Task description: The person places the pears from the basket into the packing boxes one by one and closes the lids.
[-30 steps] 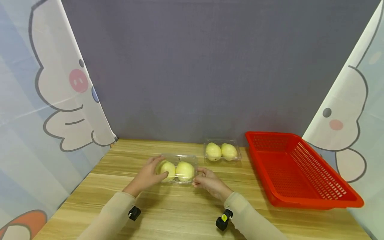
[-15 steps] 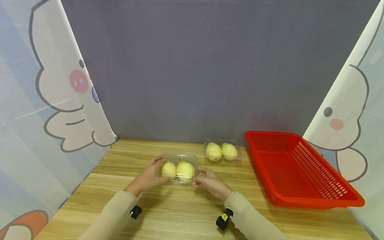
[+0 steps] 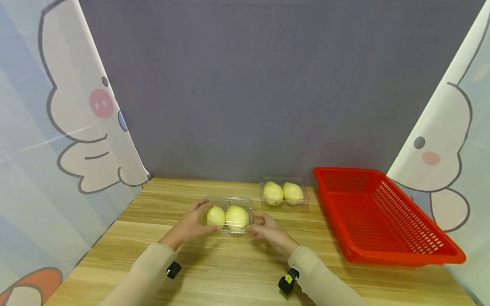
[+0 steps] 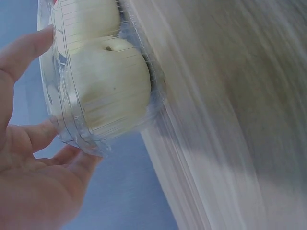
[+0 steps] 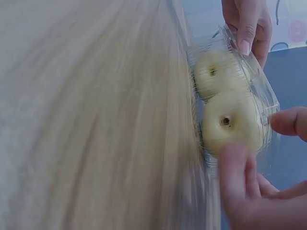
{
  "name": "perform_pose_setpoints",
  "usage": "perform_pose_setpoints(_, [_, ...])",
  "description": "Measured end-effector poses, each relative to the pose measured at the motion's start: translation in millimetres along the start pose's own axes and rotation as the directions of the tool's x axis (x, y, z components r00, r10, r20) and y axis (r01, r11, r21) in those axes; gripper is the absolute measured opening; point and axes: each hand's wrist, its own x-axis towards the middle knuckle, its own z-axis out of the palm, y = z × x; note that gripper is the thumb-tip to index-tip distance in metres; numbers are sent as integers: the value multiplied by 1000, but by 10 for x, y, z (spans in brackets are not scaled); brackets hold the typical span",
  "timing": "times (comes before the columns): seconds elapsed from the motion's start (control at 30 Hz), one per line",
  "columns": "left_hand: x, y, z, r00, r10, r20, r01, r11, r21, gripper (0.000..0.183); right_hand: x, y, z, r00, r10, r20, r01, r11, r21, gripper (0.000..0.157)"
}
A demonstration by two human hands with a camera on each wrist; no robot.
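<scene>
A clear plastic clamshell box (image 3: 239,202) with two pale yellow pears (image 3: 236,218) inside sits on the wooden table between my hands. My left hand (image 3: 190,225) grips its left end, thumb along the front edge and fingers reaching to the back corner. At the right front corner, my right hand (image 3: 269,233) holds the rim with thumb and curled fingers. In the left wrist view the left fingers press the ridged rim of the box (image 4: 76,112). The right wrist view shows the right fingers at the near end and lid edge of the box (image 5: 268,98).
A second clear box (image 3: 285,181) with two pears (image 3: 273,194) stands farther back, right of centre. A red plastic basket (image 3: 360,256) with perforated sides occupies the table's right side. Behind the wooden table (image 3: 229,272) hangs a grey cloth (image 3: 245,93), with cartoon-printed curtains on both sides.
My left thumb has come down onto the front edge of the box, and the fingers have drawn closer round its left end. My right hand has shifted very slightly right.
</scene>
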Motion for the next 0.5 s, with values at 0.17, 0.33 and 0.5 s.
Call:
perform_pose_setpoints(0.17, [-6,6,3,1000,-12,2,12,1000,-9,83,-5,-3,15,996,-51,-75,35,980,-197,70])
perform_pose_setpoints(0.33, [-7,11,7,1000,-15,6,15,1000,-9,84,-30,-35,67,965,-254,-71,194,867,-460,67])
perform_pose_setpoints(0.5, [-8,8,8,1000,-17,0,17,1000,-4,84,-74,-112,171,910,-414,33,317,642,-698,61])
